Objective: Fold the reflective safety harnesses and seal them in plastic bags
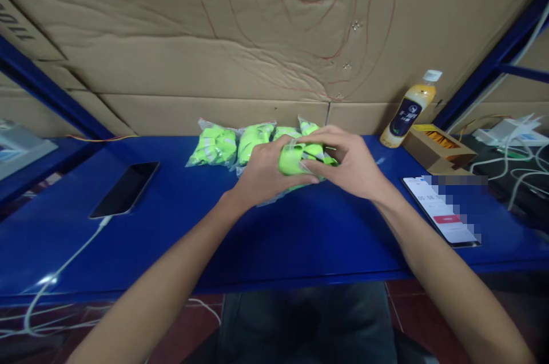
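Between my two hands is a rolled-up neon-yellow reflective vest with grey strips and some dark edging. My left hand wraps its left side, thumb pointing right along the bottom. From the right, my right hand curls over it, fingers on top and thumb in front. Clear plastic film shows under my left hand, but whether it belongs to this vest I cannot tell. Just behind, several bagged vests of the same colour stand in a row, among them a left one and its neighbour; my hands partly cover the others.
On the blue table a dark phone with a white cable lies left. To the right are a lit phone, a yellow drink bottle and an open cardboard box. A cardboard wall stands behind.
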`<state>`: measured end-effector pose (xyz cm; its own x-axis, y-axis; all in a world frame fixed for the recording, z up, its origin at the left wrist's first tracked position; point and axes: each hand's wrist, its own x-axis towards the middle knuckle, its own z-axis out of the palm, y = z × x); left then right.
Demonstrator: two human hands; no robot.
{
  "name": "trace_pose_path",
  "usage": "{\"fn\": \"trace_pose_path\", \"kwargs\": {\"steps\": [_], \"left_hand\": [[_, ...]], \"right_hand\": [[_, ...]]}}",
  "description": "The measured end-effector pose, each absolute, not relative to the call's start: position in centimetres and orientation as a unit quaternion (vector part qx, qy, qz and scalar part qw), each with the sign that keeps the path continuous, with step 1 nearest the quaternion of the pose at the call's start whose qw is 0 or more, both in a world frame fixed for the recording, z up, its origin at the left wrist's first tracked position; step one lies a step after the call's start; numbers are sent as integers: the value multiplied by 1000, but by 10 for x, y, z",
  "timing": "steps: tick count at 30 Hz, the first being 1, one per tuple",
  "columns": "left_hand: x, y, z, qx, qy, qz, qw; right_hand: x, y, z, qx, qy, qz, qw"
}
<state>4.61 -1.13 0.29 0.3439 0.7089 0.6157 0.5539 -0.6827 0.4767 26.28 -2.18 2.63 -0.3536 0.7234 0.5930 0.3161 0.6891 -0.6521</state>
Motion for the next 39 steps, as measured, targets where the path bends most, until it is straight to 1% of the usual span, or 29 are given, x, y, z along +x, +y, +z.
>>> {"fn": "trace_pose_path", "kwargs": {"steps": [2, 4, 6, 9, 11, 14, 16, 18, 20, 21, 23, 26, 29, 32, 34, 37, 39], "left_hand": [[44, -11, 7, 801, 393, 443, 86], [42, -12, 9, 794, 399, 451, 78], [43, -12, 9, 795, 409, 441, 75], [43, -13, 8, 801, 411, 428, 76], [43, -14, 8, 812, 395, 424, 75], [41, -15, 10, 818, 371, 432, 78], [40, -16, 13, 810, 364, 452, 83], [39, -17, 17, 799, 355, 476, 91], [39, -17, 20, 791, 343, 497, 103], [39, -17, 21, 788, 338, 503, 111], [40, -17, 21, 787, 332, 503, 132], [42, -18, 19, 794, 336, 485, 148], [41, -18, 15, 807, 344, 466, 116], [39, -17, 10, 850, 320, 412, 76], [38, -16, 7, 862, 307, 397, 74], [38, -14, 8, 833, 322, 439, 96], [40, -12, 11, 796, 336, 489, 116]], "right_hand": [[268, -20, 29, -333, -752, 295, 487], [269, -21, 31, -347, -725, 330, 495], [264, -25, 29, -364, -713, 314, 510], [247, -32, 21, -372, -716, 256, 532], [237, -34, 16, -361, -733, 248, 520], [235, -34, 17, -329, -774, 282, 462], [239, -36, 23, -311, -793, 285, 440], [244, -44, 32, -316, -797, 233, 458], [246, -54, 40, -333, -791, 147, 493], [245, -58, 43, -337, -792, 113, 496], [243, -64, 46, -338, -812, 92, 468], [236, -64, 46, -339, -844, 138, 392], [232, -56, 44, -326, -854, 192, 358], [230, -45, 40, -320, -855, 232, 335], [231, -40, 36, -314, -854, 259, 324], [235, -39, 34, -297, -868, 250, 311], [238, -42, 33, -284, -874, 197, 341]]}}
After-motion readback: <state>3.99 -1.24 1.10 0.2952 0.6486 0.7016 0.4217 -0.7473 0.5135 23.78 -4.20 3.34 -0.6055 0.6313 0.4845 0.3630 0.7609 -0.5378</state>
